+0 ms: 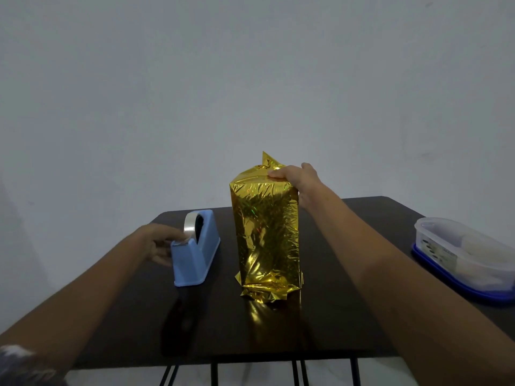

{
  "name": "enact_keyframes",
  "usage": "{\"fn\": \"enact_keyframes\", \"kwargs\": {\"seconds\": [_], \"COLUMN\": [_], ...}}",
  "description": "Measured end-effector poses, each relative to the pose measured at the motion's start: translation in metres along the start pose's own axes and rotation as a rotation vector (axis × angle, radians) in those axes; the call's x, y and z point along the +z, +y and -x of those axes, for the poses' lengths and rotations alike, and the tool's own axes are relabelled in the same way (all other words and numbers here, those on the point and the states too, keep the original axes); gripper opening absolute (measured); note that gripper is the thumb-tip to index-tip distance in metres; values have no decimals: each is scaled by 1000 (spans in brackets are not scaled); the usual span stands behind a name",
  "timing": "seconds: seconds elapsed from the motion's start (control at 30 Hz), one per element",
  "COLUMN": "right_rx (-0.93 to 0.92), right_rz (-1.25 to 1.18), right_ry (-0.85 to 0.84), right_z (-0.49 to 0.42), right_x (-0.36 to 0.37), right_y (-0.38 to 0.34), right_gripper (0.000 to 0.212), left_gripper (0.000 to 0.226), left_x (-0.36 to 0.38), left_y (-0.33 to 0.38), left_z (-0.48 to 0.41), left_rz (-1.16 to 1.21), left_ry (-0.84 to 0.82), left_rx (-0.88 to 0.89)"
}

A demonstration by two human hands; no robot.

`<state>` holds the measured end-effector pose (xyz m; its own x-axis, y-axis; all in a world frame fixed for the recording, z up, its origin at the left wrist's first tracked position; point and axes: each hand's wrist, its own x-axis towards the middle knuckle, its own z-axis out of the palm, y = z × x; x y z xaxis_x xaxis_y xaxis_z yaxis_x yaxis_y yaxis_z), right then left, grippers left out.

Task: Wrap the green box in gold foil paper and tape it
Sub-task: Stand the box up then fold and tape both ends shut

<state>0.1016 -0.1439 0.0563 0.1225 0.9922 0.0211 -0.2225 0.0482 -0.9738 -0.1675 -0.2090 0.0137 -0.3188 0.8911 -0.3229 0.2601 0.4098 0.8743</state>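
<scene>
A tall parcel stands upright near the middle of a dark surface (195, 316), fully covered in gold foil paper (266, 232), so no part of the green box shows. The right hand (296, 176) holds the parcel's top right corner, its grip closed over the folded foil with the thumb on the front edge and the fingers hidden behind. The left hand (160, 243) is at the front of a blue tape dispenser (195, 254) just left of the parcel, touching the end of the clear tape (191, 221); blur hides whether that grip pinches it. A plastic container (459, 252) sits far right. The foil looks thin, slick and springy, creasing easily, and loose flaps flare at the base. The parcel probably tips easily, so hold it firmly on folded seams over the box's stiff edges.
</scene>
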Motion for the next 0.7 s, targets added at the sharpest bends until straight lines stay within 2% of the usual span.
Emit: {"fn": "enact_keyframes", "kwargs": {"seconds": [0.1,0.2,0.37,0.5,0.7], "right_rx": [-11,-5,-4,-6,-22], "right_rz": [4,-4,-12,2,29], "right_ry": [12,9,7,19,41], "right_z": [1,0,2,3,7], "right_x": [1,1,2,1,2], "right_y": [0,0,-2,-2,-4], "right_gripper": [122,119,118,116,109], "left_gripper": [11,11,41,20,7], "left_x": [6,12,14,11,13], "left_y": [1,-2,-2,-6,-5], "left_z": [8,11,11,9,16], "left_rz": [62,166,224,261,397], "left_ry": [0,-12,9,15,58], "left_rx": [-26,-35,-6,-16,54]}}
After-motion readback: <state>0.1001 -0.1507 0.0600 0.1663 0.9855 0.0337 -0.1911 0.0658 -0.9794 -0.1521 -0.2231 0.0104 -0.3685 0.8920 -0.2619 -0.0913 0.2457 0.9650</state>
